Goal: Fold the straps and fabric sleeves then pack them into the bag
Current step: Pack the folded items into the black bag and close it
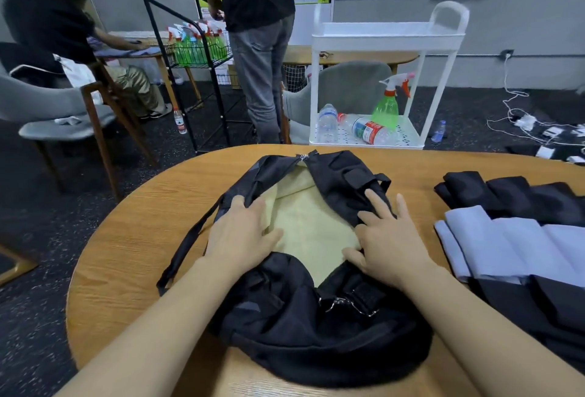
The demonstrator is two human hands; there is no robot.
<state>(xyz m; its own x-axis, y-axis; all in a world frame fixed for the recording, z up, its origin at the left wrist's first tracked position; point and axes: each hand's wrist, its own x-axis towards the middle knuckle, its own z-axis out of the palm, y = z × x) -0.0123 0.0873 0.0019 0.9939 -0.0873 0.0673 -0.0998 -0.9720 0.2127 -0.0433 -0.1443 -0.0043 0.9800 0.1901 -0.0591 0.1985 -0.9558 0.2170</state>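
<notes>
Left hand [243, 235]: you are pressing it on the left lip of the bag's opening, fingers curling over the black edge, thumb lying on the cream lining; the grip is closing on that edge.
Right hand [387, 238]: you are resting it on the right lip, fingers spread and mostly straight on the black fabric, thumb at the lining's edge; the grip is spread, not pinching anything.
Bag [300, 317]: it is lying on the worktop [126, 254] under both your hands, mouth gaping between them, with the bulk of it bunching toward you below your wrists.
Lining [304, 225]: the cream inside is showing between your two grips.
Strap [186, 248]: it is trailing from the bag just outside your left hand, running toward you along the worktop.
Clip [340, 301]: a metal clip is sitting on the bag just below your right wrist.
Sleeves [506, 248]: pale folded pieces are lying well to the right of your right hand, with black folded pieces [512, 197] beyond them and more black pieces nearer you.
Cart [380, 80]: a white cart with bottles is standing past the worktop, beyond both hands.
People: two are working behind it at the left.
</notes>
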